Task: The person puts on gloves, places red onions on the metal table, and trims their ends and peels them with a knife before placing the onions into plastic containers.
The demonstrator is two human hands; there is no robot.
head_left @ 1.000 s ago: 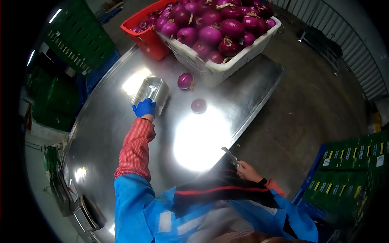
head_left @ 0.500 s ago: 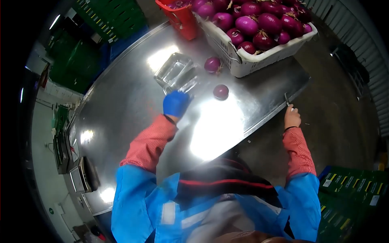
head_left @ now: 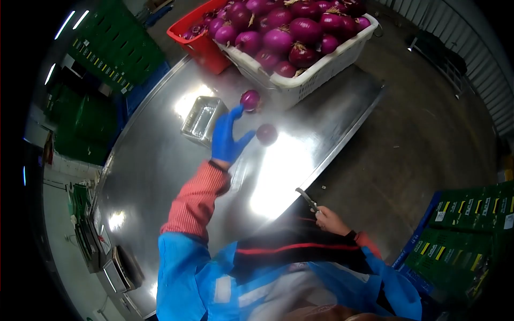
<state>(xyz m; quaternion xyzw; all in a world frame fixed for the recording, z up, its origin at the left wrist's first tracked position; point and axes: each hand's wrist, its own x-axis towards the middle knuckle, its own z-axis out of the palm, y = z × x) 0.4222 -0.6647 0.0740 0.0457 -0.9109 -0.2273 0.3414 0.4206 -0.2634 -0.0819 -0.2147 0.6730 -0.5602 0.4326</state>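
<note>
My left hand, in a blue glove, is open over the metal table, thumb and fingers spread. Its fingertips come close to a red onion; whether they touch I cannot tell. A second, smoother red onion lies just past the thumb. Left of the glove stands a clear plastic tray, which looks empty. Down by the table's near edge, my bare right hand is closed around a small knife with a curved blade, its tip pointing up and left.
A white crate heaped with red onions stands at the far side of the metal table, beside a red bin holding more. Green crates are stacked at the far left, and others on the right.
My left hand has opened and moved from the tray toward the onions. The right hand has brought the knife in from the right, closer to my body. The view has shifted.
</note>
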